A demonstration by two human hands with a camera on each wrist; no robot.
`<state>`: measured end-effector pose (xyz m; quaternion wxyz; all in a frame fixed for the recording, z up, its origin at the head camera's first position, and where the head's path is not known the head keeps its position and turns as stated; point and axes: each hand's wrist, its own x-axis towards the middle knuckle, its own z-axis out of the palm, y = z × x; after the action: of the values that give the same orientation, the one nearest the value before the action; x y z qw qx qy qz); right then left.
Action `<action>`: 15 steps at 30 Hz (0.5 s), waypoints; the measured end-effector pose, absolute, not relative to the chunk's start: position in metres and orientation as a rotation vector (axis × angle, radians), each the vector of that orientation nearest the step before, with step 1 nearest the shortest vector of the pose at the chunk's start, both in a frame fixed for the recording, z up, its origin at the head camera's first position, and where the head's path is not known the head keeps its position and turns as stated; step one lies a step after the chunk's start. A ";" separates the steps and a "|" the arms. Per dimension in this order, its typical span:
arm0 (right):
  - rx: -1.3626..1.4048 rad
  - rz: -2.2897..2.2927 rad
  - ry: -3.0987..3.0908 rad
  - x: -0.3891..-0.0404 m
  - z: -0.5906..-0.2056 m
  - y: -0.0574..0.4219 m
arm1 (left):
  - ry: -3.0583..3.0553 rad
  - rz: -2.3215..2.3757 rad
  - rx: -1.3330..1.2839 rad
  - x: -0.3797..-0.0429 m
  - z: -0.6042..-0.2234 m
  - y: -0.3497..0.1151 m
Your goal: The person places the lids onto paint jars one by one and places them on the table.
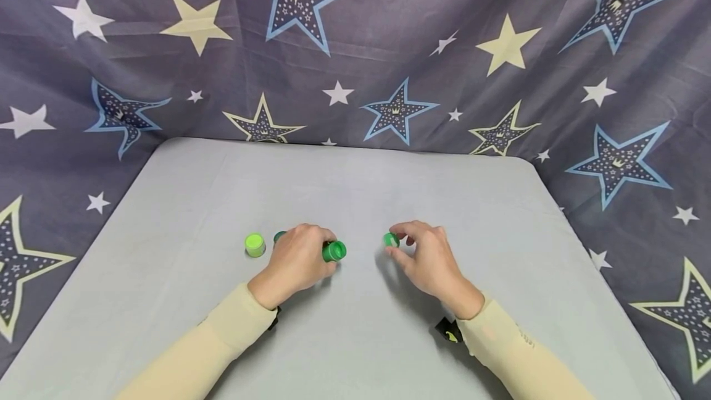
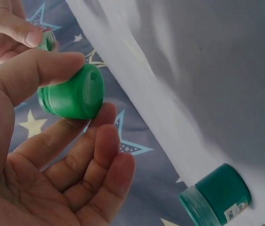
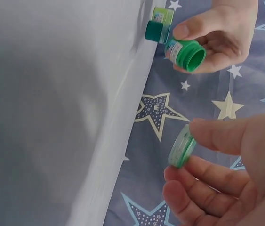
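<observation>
left hand [image 1: 297,258]: thumb and fingers curled in, pinching the green jar [image 1: 335,251]
green jar: held over the bench [image 1: 355,190], tipped sideways, mouth uncovered
right hand [image 1: 428,258]: gripping the clear-and-green lid [image 3: 182,146] between thumb and fingertips, only about a lid's width apart
lid: well apart from the jar, off to its right
other jars: lime one [image 1: 255,245] and dark teal one [image 2: 221,193], both lidded, left side of the bench
backdrop [image 1: 383,36]: starry fabric lol
</observation>
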<state>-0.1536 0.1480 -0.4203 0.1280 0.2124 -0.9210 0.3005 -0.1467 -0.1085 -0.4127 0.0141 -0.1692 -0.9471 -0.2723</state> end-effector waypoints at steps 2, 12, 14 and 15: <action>0.628 0.888 -2.676 -0.152 -0.420 0.146 | -2.949 -0.845 -0.527 -0.146 -0.413 -0.107; 0.686 0.940 -2.644 -0.145 -0.417 0.138 | -2.953 -0.828 -0.532 -0.145 -0.414 -0.101; 0.708 0.945 -2.633 -0.144 -0.418 0.136 | -2.952 -0.821 -0.537 -0.146 -0.414 -0.099; 0.717 0.952 -2.629 -0.143 -0.418 0.135 | -2.951 -0.818 -0.541 -0.145 -0.414 -0.099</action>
<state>-0.1432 0.1346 -0.4181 0.1272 0.2465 -0.9034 0.3271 -0.1455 -0.0986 -0.4144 0.0162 -0.1738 -0.9489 -0.2630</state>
